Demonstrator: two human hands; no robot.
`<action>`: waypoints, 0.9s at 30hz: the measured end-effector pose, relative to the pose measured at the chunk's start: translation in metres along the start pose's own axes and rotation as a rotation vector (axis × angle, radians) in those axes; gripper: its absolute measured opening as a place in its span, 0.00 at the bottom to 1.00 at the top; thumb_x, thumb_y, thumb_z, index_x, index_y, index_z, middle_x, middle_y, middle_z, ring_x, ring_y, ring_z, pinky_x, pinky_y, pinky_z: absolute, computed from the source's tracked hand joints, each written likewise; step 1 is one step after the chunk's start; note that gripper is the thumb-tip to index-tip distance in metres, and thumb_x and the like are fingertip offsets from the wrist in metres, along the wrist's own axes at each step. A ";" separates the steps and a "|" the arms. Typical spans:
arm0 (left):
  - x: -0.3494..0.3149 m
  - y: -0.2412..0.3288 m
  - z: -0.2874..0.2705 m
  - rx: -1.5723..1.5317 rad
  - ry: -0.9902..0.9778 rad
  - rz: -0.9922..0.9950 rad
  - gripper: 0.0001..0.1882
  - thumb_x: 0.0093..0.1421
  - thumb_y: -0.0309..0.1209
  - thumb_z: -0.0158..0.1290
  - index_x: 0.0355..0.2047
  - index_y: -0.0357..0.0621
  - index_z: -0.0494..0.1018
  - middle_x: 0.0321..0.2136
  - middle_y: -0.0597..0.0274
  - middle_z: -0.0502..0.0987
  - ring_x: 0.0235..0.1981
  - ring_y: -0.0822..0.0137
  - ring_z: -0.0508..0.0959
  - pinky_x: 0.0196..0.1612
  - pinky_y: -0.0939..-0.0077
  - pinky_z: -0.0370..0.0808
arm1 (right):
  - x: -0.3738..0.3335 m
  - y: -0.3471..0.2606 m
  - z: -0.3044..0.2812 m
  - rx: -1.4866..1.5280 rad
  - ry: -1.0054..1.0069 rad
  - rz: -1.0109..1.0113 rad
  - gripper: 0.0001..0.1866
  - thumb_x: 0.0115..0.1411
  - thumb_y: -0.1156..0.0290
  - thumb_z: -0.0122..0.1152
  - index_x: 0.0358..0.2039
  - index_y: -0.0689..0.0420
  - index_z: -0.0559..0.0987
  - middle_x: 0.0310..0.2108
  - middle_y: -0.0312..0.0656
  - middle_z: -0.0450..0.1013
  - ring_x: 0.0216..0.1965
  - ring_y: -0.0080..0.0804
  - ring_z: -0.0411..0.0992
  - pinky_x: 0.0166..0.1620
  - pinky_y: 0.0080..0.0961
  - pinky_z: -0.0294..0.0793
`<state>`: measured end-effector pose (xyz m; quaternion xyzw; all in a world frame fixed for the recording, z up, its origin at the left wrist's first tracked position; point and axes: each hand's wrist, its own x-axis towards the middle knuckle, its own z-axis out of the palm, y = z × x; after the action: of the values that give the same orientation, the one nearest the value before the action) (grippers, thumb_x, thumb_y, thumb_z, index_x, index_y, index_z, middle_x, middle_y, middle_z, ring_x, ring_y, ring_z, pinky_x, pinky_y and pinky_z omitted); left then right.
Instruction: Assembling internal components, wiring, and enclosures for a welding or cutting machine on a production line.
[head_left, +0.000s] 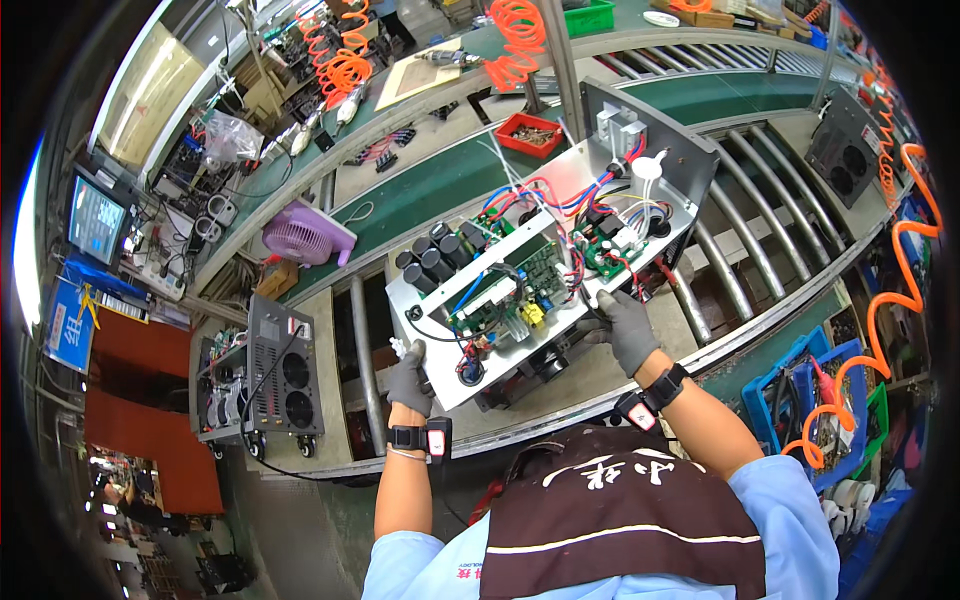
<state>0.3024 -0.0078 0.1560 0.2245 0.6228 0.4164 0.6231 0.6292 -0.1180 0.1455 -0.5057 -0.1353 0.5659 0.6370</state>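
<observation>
A silver metal chassis (456, 390) with an upright grey end panel (665, 130) sits tilted across the roller conveyor. It carries green circuit boards (535, 275), black capacitors (430, 262) and bundles of coloured wires (590, 185). In a grey glove, my left hand (408, 382) grips the chassis at its near left corner. My right hand (630, 332), gloved too, holds the near edge further right, beside the wires; some of its fingertips are hidden by the chassis edge. Both wrists wear black bands with small square devices.
Rollers (735, 240) run to the right, where another grey panelled unit (850, 150) stands. At left is a grey wheeled unit (285, 375) with a black cable. Beyond the chassis are a red screw tray (530, 135) and a purple fan (300, 236). An orange coiled hose (880, 300) hangs over blue bins (785, 390).
</observation>
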 end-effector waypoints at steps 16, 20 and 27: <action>-0.035 -0.029 -0.043 -0.007 -0.162 0.014 0.14 0.63 0.46 0.55 0.26 0.54 0.71 0.09 0.80 0.56 0.07 0.81 0.52 0.11 0.81 0.45 | 0.004 0.001 -0.005 -0.055 0.028 -0.042 0.14 0.66 0.63 0.53 0.42 0.61 0.76 0.32 0.42 0.77 0.26 0.30 0.78 0.21 0.22 0.73; -0.053 -0.038 -0.028 0.152 -0.052 0.111 0.13 0.64 0.44 0.53 0.38 0.49 0.75 0.13 0.78 0.59 0.10 0.81 0.54 0.14 0.83 0.48 | 0.008 0.002 -0.008 -0.137 0.086 -0.043 0.15 0.65 0.61 0.53 0.41 0.60 0.75 0.31 0.41 0.76 0.26 0.31 0.79 0.21 0.21 0.72; -0.067 -0.043 -0.011 0.184 -0.116 0.255 0.12 0.63 0.42 0.55 0.34 0.47 0.75 0.18 0.76 0.64 0.14 0.82 0.58 0.17 0.84 0.51 | 0.009 0.002 -0.014 -0.172 0.105 -0.027 0.16 0.65 0.59 0.53 0.43 0.58 0.75 0.32 0.41 0.77 0.28 0.31 0.79 0.22 0.21 0.71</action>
<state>0.3099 -0.0880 0.1599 0.3814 0.5876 0.4198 0.5771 0.6420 -0.1172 0.1340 -0.5857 -0.1566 0.5162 0.6050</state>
